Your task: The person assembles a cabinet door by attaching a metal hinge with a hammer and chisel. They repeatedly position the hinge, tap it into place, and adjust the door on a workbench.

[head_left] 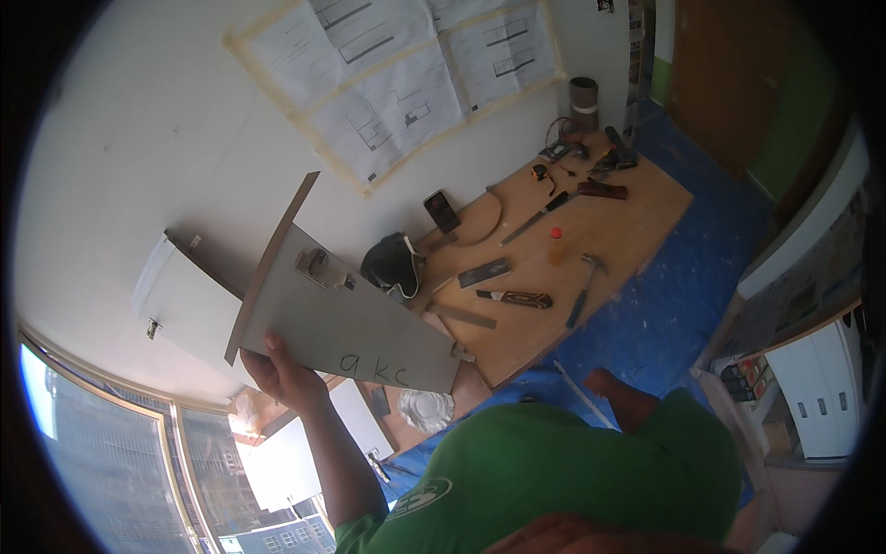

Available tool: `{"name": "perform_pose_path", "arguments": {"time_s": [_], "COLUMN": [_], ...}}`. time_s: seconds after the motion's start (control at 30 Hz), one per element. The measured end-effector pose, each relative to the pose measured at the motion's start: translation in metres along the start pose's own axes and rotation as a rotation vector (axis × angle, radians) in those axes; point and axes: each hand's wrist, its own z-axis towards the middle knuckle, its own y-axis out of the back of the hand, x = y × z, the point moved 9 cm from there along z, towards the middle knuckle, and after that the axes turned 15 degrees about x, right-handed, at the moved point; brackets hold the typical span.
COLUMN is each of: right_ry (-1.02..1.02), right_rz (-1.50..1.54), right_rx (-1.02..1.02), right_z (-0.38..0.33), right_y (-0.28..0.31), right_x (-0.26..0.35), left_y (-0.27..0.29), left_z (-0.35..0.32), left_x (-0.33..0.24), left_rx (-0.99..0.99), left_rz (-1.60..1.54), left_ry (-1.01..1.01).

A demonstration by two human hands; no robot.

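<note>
My left hand [284,377] is closed round the lower left corner of a pale grey cabinet door [346,319], holding it tilted in front of the wall. Dark handwritten marks run along the door's lower edge, and a wider brown-edged strip [272,268] crosses its left end. One metal hinge [318,268] sits near the top of the door, another [461,353] at its right end. My right hand [602,382] hangs low beside my green shirt, over the blue floor sheet, away from the door; its fingers are too indistinct to read.
A wooden worktable [637,208] carries a hammer [583,291], a utility knife [515,298], a bottle [556,246], a phone [441,211] and several other tools. Another white hinged panel [189,305] leans against the wall. Blue sheeting [664,277] covers the floor.
</note>
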Motion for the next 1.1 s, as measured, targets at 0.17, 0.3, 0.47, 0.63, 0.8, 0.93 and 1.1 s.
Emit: {"name": "perform_pose_path", "arguments": {"time_s": [0.17, 0.3, 0.47, 0.63, 0.8, 0.93, 1.1], "right_ry": [0.081, 0.028, -0.011, 0.002, 0.009, -0.011, 0.035], "right_rz": [-0.084, -0.068, -0.056, -0.062, -0.116, -0.075, -0.150], "right_rx": [-0.056, -0.056, 0.000, 0.031, 0.009, 0.025, -0.027], "right_z": [0.002, 0.004, -0.005, -0.006, -0.010, 0.000, 0.005], "right_y": [0.001, 0.002, 0.005, 0.006, 0.007, 0.004, 0.007], "right_x": [0.006, 0.004, 0.015, 0.014, 0.017, 0.008, 0.014], "left_y": [-0.002, -0.005, -0.004, -0.006, -0.005, -0.006, -0.007], "left_z": [-0.002, -0.002, -0.003, -0.002, -0.003, -0.002, -0.003], "left_x": [-0.002, -0.003, -0.004, -0.005, -0.004, -0.005, -0.006], "left_rx": [-0.032, -0.014, -0.057, -0.054, -0.057, -0.056, -0.061], "left_rz": [-0.014, 0.001, 0.037, 0.042, 0.047, 0.047, 0.057], "left_ry": [0.007, -0.014, 0.007, 0.002, -0.016, -0.025, -0.031]}}
